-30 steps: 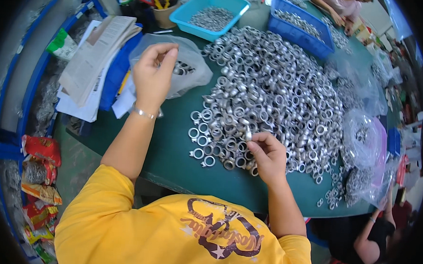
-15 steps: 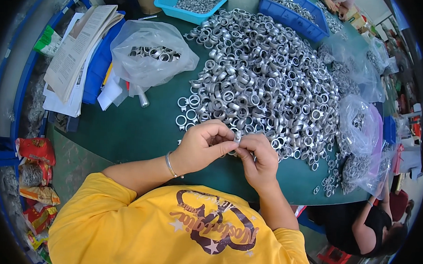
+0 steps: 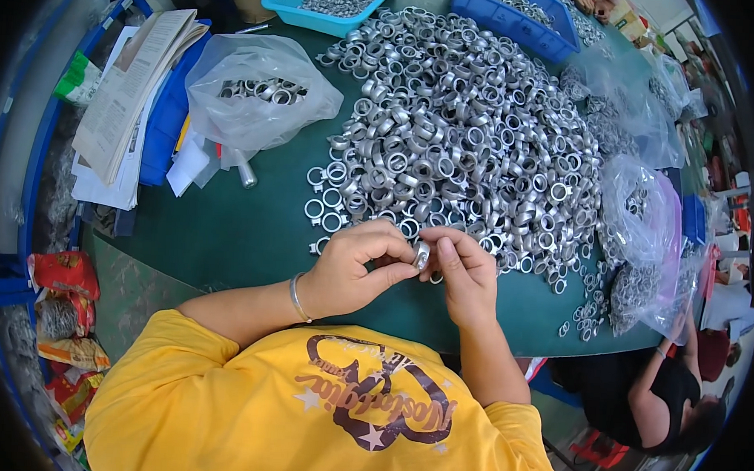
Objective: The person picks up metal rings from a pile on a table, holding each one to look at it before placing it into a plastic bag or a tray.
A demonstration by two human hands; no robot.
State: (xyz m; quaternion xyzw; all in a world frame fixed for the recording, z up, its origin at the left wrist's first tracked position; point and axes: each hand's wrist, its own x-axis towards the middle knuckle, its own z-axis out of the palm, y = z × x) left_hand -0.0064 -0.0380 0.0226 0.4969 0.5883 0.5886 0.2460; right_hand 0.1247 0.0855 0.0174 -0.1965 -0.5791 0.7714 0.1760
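A small silver metal ring (image 3: 422,256) with a short lug sits upright between my two hands, just in front of the heap. My left hand (image 3: 360,267) pinches it from the left with thumb and forefinger. On its other side, my right hand (image 3: 468,279) has curled fingers against the ring, its thumb raised off it. Beyond my hands a large heap of similar metal rings (image 3: 475,147) covers much of the green table (image 3: 223,236). Several loose rings (image 3: 314,207) lie flat at the heap's left edge.
Left of the heap are a clear plastic bag of rings (image 3: 264,114) and papers (image 3: 133,95) on a blue tray. Turquoise (image 3: 278,15) and blue (image 3: 551,45) bins stand at the back. Bagged parts (image 3: 638,288) lie at right; a person in black (image 3: 633,394) sits beyond.
My right thumb has lifted away from the ring and now points up. The ring has turned, showing more of its band. The view has shifted slightly.
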